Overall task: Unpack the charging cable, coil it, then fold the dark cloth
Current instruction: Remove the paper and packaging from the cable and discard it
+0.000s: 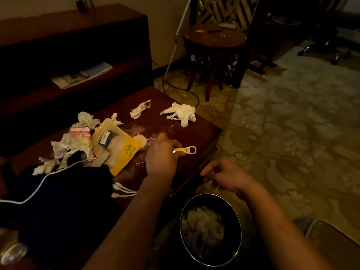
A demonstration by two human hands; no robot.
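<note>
The left hand (161,154) grips a gold bottle opener (186,150); the right hand (224,175) hangs loosely curled, holding nothing. The white charging cable (39,184) sprawls uncoiled left of those fingers across the dark cloth (64,193) — unfolded — beside its yellow pouch (118,151). Coiling and folding remain.

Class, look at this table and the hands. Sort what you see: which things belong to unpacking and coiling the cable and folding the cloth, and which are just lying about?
Belongs to the job:
white charging cable
yellow package
dark cloth
left hand

Lying about:
crumpled tissues
bin
magazine
gold opener in the left hand
</note>
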